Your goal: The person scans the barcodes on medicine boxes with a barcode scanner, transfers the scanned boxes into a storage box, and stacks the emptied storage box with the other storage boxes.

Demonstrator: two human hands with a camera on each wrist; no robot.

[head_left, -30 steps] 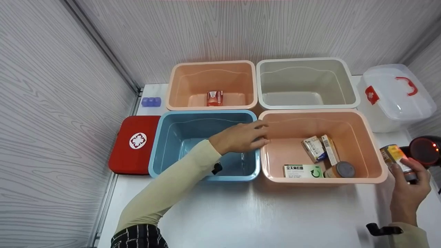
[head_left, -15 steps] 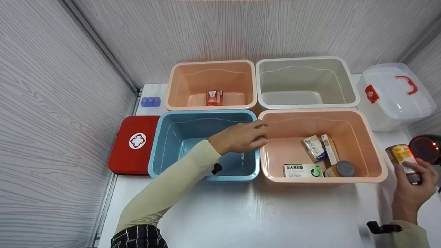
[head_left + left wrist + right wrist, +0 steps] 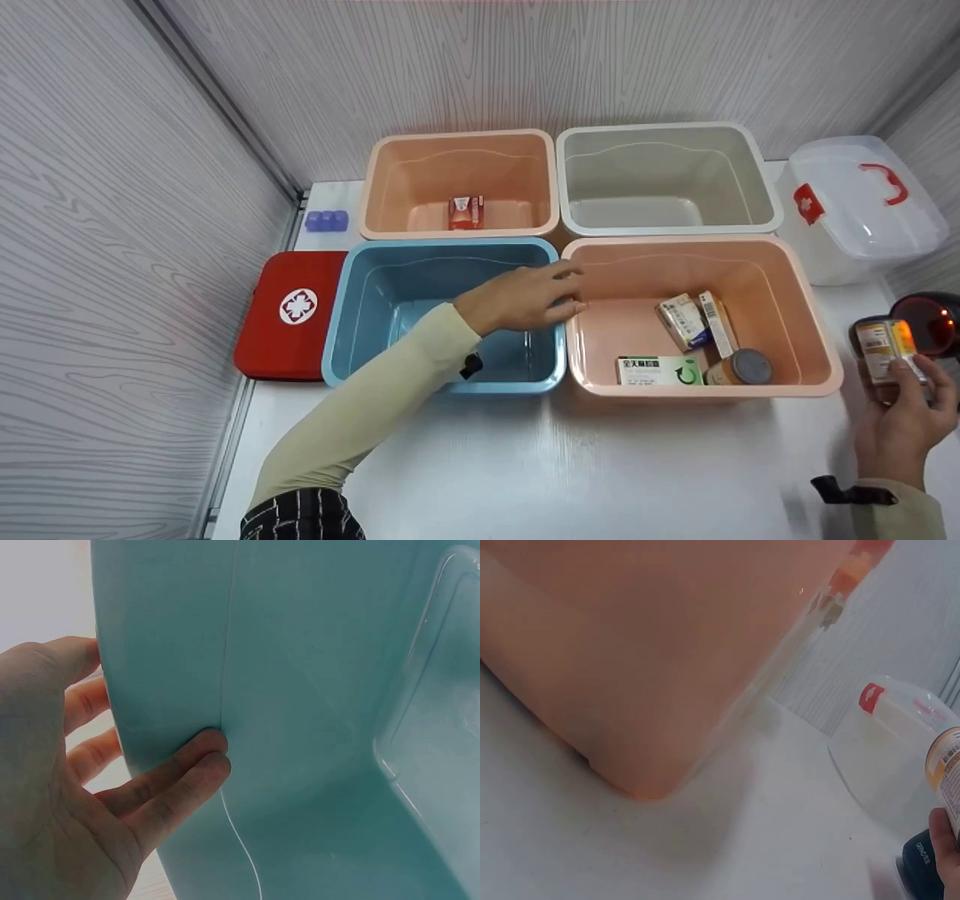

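At the far right my right hand [image 3: 904,431] holds a medicine bottle [image 3: 885,349] with a yellow and white label, close to a black scanner [image 3: 926,326] with a glowing red window. Orange-red light falls on the label. In the right wrist view the bottle [image 3: 946,769] shows a barcode, and only part of the hand is visible. My left hand [image 3: 525,298] rests across the right rim of a blue bin [image 3: 446,387]. Two fairly straight fingers [image 3: 187,772] touch its inner wall; the thumb and other fingers lie at or beyond the edge.
A front-right peach bin [image 3: 622,330] contains several medicine boxes and a bottle [image 3: 750,367]. Behind stand an orange bin [image 3: 382,187] with a red box [image 3: 466,213], and a grey bin [image 3: 671,232]. A red first-aid case [image 3: 270,330] is left, a clear lidded box [image 3: 862,210] right.
My right hand has shifted slightly right and turned the bottle, so another side of its label now shows close to the scanner. The left hand has stayed in place.
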